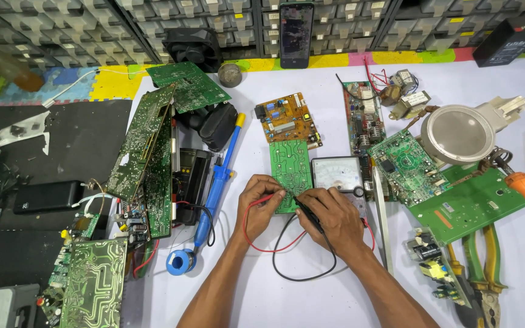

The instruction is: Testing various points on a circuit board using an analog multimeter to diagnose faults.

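Green board (290, 167) lies long way up from us, just past our fingers; left hand (258, 203) pinches the red probe (267, 198), right hand (332, 218) grips the black probe (307, 211).

tabletop (287, 285): white sheet | left: dark mat (74, 140) | rear: grey drawer cabinets (92, 30) | light: bright, even

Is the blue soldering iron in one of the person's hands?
No. The blue soldering iron lies on the table, left of the left hand.
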